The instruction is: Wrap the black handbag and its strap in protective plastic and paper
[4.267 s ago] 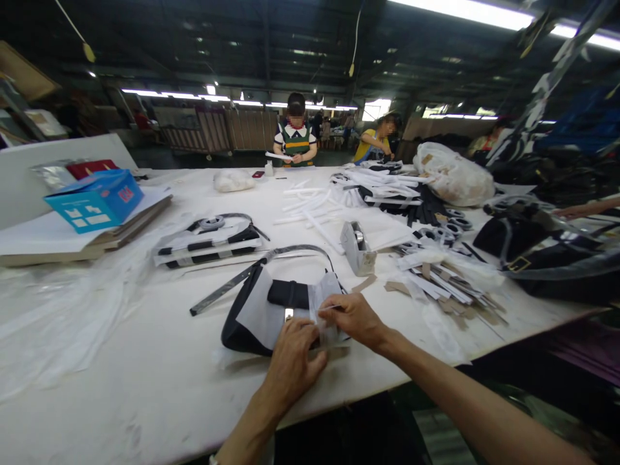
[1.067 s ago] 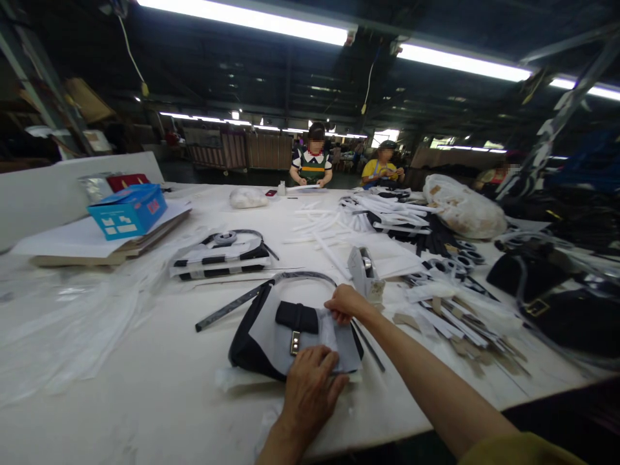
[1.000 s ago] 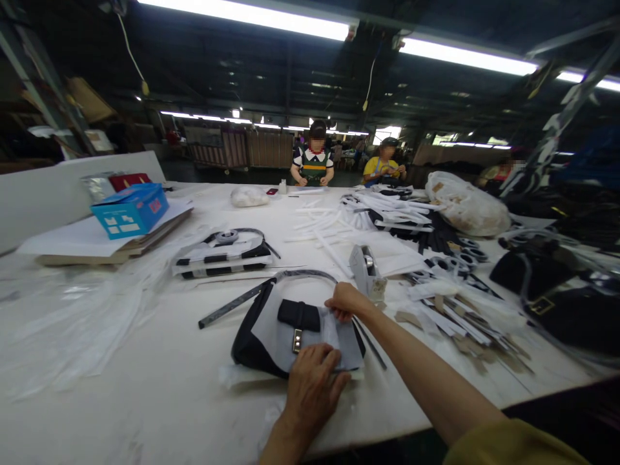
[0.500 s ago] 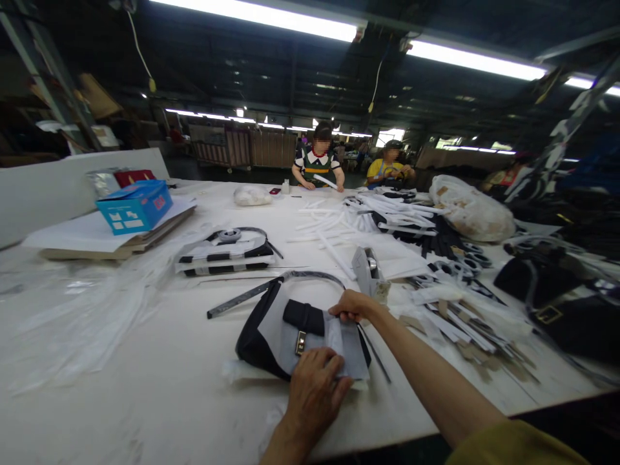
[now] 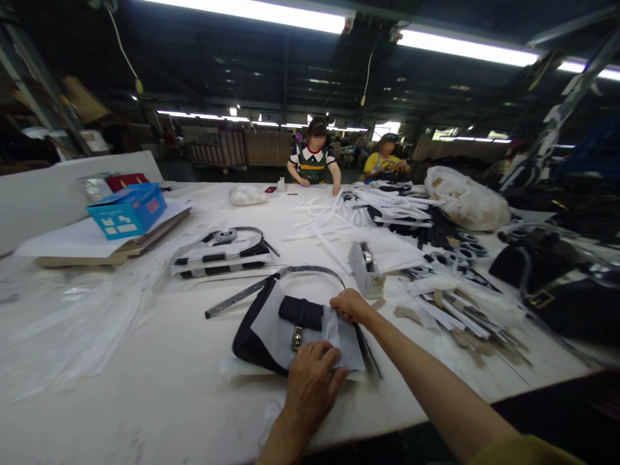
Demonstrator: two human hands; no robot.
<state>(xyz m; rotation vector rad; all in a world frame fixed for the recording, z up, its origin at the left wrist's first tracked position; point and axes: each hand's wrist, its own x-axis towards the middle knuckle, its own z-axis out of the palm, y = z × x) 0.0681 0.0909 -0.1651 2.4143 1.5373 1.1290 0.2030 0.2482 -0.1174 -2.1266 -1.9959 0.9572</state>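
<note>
A black handbag (image 5: pixel 254 336) lies flat before me on the white table, a sheet of white tissue paper (image 5: pixel 346 355) spread over its front. Its dark flap strap (image 5: pixel 295 311) and a gold-coloured clasp (image 5: pixel 297 338) show through a gap in the paper. My right hand (image 5: pixel 349 305) is closed in a pinch on the paper at the upper right of the bag. Over the lower edge rests my left hand (image 5: pixel 312 381), fingers laid on the paper and thumb apart. The bag's covered handle (image 5: pixel 314 268) arches behind it.
Left of the bag lie a second wrapped bag (image 5: pixel 220 255) and a blue box (image 5: pixel 128 210) on stacked boards. A tape dispenser (image 5: pixel 365 268) stands just behind my right hand. White strips (image 5: pixel 397 206) and cardboard pieces (image 5: pixel 465 323) cover the right side. Two people work across the table.
My hands stay at nearly the same places on the bag, and the paper near my right hand has shifted slightly. Across the table, a person has lowered a white strip toward the pile.
</note>
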